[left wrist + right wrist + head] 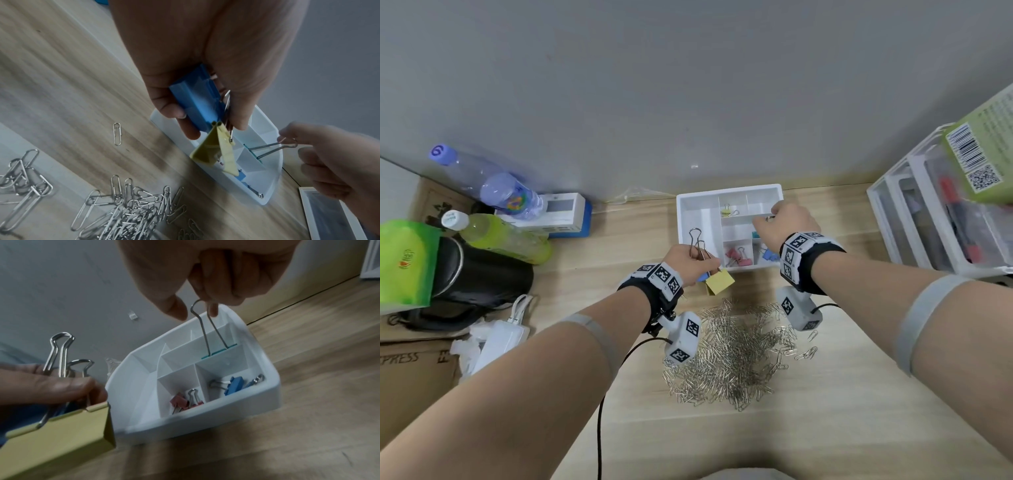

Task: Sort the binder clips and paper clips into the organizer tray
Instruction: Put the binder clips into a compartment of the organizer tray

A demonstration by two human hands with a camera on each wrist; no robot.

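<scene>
The white organizer tray (681, 219) stands at the back of the wooden desk. Its compartments hold a small yellow binder clip (727, 212), pink ones (183, 401) and blue ones (234, 385). My right hand (767, 217) pinches the wire handle of a teal binder clip (219, 351), which hangs down into a right-hand compartment. At the tray's near-left corner my left hand (705, 265) grips a large blue binder clip (195, 104) and a large yellow binder clip (719, 281), their wire handles sticking up. A pile of silver paper clips (736, 349) lies in front of the tray.
White plastic drawers (928, 219) and a green box (986, 150) stand at the right. Bottles (503, 233), a black bag (476, 270), a white charger (496, 339) and cardboard crowd the left. A grey wall rises just behind the tray.
</scene>
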